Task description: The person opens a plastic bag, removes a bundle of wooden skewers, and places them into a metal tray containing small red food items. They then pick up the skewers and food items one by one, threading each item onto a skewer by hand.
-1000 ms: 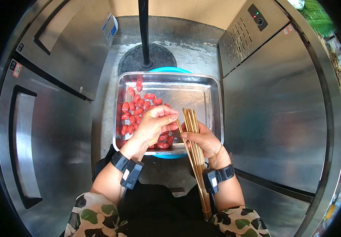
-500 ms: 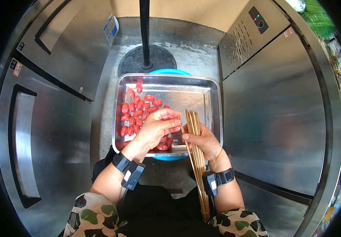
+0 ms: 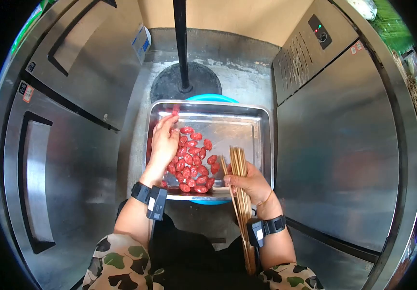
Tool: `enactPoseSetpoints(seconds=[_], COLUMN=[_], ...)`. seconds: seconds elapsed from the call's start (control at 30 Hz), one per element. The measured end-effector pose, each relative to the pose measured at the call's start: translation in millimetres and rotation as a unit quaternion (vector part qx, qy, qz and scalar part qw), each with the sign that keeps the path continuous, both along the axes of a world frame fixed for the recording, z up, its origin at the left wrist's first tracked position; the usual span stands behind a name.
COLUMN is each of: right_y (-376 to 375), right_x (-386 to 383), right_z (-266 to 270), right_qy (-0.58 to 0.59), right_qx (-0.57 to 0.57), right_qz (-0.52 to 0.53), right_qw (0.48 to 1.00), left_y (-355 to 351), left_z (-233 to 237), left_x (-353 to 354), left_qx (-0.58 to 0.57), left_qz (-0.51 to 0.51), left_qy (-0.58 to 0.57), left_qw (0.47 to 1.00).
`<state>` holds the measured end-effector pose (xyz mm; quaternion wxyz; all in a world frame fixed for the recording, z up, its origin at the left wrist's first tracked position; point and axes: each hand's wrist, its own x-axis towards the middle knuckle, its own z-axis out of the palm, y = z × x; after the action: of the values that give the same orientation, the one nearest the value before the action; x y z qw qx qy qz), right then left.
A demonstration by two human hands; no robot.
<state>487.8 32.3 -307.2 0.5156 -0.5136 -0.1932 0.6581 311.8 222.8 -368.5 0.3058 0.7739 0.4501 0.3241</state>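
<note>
Several glossy red oval pieces lie in the left and middle part of a metal tray (image 3: 254,113). At the tray's upper left, my left hand (image 3: 166,140) reaches over the pieces, its fingertips at a red piece (image 3: 175,111) near the back edge. Whether the fingers grip that piece is hard to tell. My right hand (image 3: 251,183), over the tray's right front, is wrapped round a bundle of thin wooden sticks (image 3: 240,193). One stick stands slightly apart on the bundle's left side, under my thumb. The lower ends of the sticks reach down toward my lap.
Beneath the tray is a blue round basin (image 3: 212,98). Behind it a black pole (image 3: 181,48) rises from a round base (image 3: 203,79). Steel cabinets stand on the left (image 3: 87,179) and right (image 3: 334,140). Green goods (image 3: 392,29) lie at the upper right.
My left hand has left the stick tips and moved up and left to the red pieces at the tray's back left. My right hand still holds the bundle. The view has shifted slightly.
</note>
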Motion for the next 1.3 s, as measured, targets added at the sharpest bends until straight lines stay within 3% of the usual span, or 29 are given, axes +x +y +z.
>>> enactPoseSetpoints(seconds=[0.13, 0.2, 0.3, 0.37, 0.5, 0.6, 0.7, 0.73, 0.77, 0.8, 0.83, 0.93, 1.0, 1.1, 1.2, 1.23, 1.3], right_y=[1.2, 0.1, -1.0, -1.8, -2.7, -2.3, -2.1, -2.7, -3.6, -4.3, -4.3, -2.1, -2.0, -3.3, -7.9, -7.2, -2.0], right_x=[9.0, 12.6, 14.4, 16.6, 7.2, 2.4, 1.7, 2.5, 3.8, 4.1, 3.1, 1.2, 1.5, 0.3, 0.0, -2.4, 0.5], right_z=[7.8, 9.0, 8.9, 6.5, -2.3, -5.3, -5.4, -7.0, -9.9, -11.6, -10.4, -7.8, -15.6, -31.1, -40.2, -43.1, -32.2], right_qy=[-0.017, -0.013, 0.007, 0.035, 0.037, 0.017, -0.004, -0.015, -0.025, -0.035, -0.037, -0.048, -0.057, -0.219, -0.562, -0.62, -0.566], right_qx=[-0.017, -0.017, -0.019, -0.02, -0.02, -0.023, -0.028, -0.031, -0.035, -0.038, -0.039, -0.035, -0.03, -0.072, -0.057, -0.025, 0.004], right_qz=[-0.036, -0.037, -0.017, 0.001, 0.018, 0.014, 0.008, 0.011, 0.014, 0.017, 0.015, 0.019, 0.032, -0.015, 0.029, 0.002, -0.012], right_qw=[0.999, 0.999, 1.0, 0.999, 0.999, 1.0, 1.0, 0.999, 0.999, 0.999, 0.998, 0.998, 0.997, 0.973, 0.825, 0.784, 0.824], left_y=[-16.3, -38.1, -65.4, -80.4, -89.5, -93.1, -89.8, -85.1, -79.5, -76.6, -77.5, -84.7, -92.7, -95.7, -96.1, -95.9, -95.5], left_z=[16.7, 25.8, 20.7, 17.8, 14.2, 8.9, 10.2, 8.7, 6.4, 9.0, 18.3, 21.9, 13.0, 9.8, 5.7, 5.1, 4.3], left_x=[3.5, 15.8, 27.3, 34.1, 33.6, 35.8, 33.1, 32.6, 32.4, 32.6, 27.8, 32.2, 34.8, 37.6, 38.5, 38.6, 39.6], left_qx=[0.005, -0.039, 0.012, 0.058, 0.019, 0.047, -0.009, -0.188, -0.359, -0.514, -0.573, -0.655, -0.647, -0.645, -0.635, -0.633, -0.63], left_qz=[-0.093, -0.203, -0.311, -0.324, -0.299, -0.272, -0.254, -0.235, -0.206, -0.167, -0.165, -0.136, -0.135, -0.11, -0.098, -0.101, -0.107], left_qy=[0.039, 0.045, 0.106, 0.162, 0.252, 0.266, 0.184, 0.076, -0.034, -0.142, -0.221, -0.243, -0.256, -0.261, -0.236, -0.231, -0.222], left_qw=[0.995, 0.977, 0.945, 0.93, 0.92, 0.923, 0.95, 0.951, 0.91, 0.829, 0.772, 0.702, 0.705, 0.71, 0.729, 0.732, 0.737])
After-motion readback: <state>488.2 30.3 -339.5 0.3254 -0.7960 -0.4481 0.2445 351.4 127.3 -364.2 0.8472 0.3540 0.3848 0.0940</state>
